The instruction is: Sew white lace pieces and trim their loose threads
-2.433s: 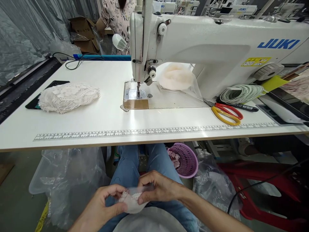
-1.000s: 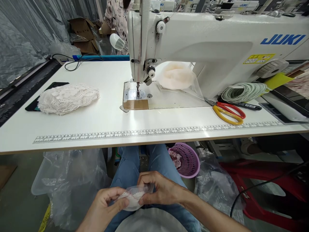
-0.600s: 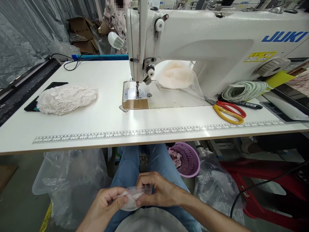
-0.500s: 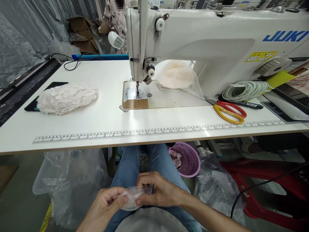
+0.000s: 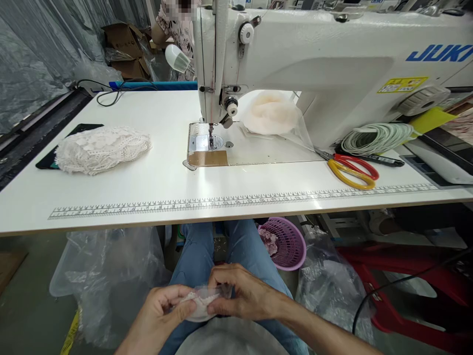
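Low over my lap, my left hand (image 5: 168,308) pinches one side of a small white sheer fabric piece (image 5: 201,308) with a lace-like edge. My right hand (image 5: 240,292) grips its other side between thumb and bent fingers. The piece spans the gap between both hands, and parts of it are hidden behind the fingers. Beyond the table edge, the white sewing machine (image 5: 314,59) stands with its needle over the metal plate (image 5: 201,143). A bundle of white lace (image 5: 103,149) lies on the left of the table.
Red-and-yellow-handled scissors (image 5: 353,170) lie near a coil of pale cord (image 5: 377,138). Peach sheer fabric (image 5: 273,114) rests under the machine arm. A ruler strip (image 5: 221,203) runs along the table front. Below are a purple basket (image 5: 291,244) and plastic bags (image 5: 114,281). A person (image 5: 177,34) is behind.
Both hands stay nearly in place, still on the white fabric, with only slight finger movement. The view has shifted a little.
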Demonstrator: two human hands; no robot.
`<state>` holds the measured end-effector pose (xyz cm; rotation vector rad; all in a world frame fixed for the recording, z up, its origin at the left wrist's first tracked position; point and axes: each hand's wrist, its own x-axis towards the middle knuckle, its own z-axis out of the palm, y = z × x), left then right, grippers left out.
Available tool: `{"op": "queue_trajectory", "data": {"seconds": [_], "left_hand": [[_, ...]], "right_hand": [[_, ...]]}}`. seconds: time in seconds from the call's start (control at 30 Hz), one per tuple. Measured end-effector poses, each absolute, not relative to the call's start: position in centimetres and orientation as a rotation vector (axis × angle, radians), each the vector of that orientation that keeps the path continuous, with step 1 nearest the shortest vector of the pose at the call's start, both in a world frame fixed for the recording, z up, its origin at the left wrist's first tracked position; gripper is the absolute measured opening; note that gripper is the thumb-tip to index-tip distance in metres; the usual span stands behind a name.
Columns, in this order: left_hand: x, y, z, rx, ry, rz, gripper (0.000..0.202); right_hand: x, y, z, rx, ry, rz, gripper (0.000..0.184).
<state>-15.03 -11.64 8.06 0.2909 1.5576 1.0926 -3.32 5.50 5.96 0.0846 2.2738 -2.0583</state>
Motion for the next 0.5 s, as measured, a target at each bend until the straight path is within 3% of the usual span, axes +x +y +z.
{"op": "queue_trajectory", "data": {"seconds": [0.23, 0.5], "left_hand": [[-15.19, -11.64, 7.94, 0.331, 1.558, 1.093, 0.037], [-15.38, -11.64, 7.48, 0.341, 1.606, 0.992, 0.041]], "right_hand": [[-3.43, 5.47, 5.97, 0.115, 2.176, -2.104, 0.018], [-3.24, 6.08, 5.16, 0.174, 1.961, -2.118, 0.032]]}}
